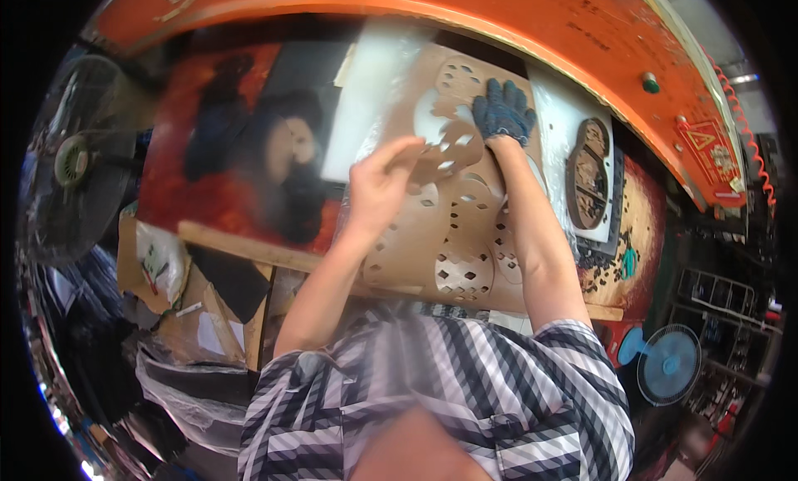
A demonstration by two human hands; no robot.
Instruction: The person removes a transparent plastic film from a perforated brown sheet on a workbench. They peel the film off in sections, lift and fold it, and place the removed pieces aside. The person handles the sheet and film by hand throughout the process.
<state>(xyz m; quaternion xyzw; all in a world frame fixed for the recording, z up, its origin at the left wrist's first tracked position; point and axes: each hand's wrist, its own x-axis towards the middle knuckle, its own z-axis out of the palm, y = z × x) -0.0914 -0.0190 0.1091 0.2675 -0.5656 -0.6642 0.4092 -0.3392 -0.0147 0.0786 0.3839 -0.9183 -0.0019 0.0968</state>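
My bare left hand (382,182) pinches the edge of a brown cut piece (455,155) with diamond-shaped holes, lifted at a tilt above the sheet. My right hand (504,113), in a dark blue knitted glove, lies with fingers spread on the far right part of the brown sheet (405,263). This leather-like sheet has sole-like outlines and rows of diamond holes cut through it. A pale opening shows where material is gone, beside the glove. White board (362,98) shows to the left of the sheet, partly under clear plastic film.
An orange machine beam (374,0) spans the far side. At right sit a sole-shaped cutting die (592,175), dark scraps and a teal-handled tool (629,263). A blue fan (669,365) stands lower right, a dark fan (76,161) at left. Blurred black material (291,194) lies on the red surface.
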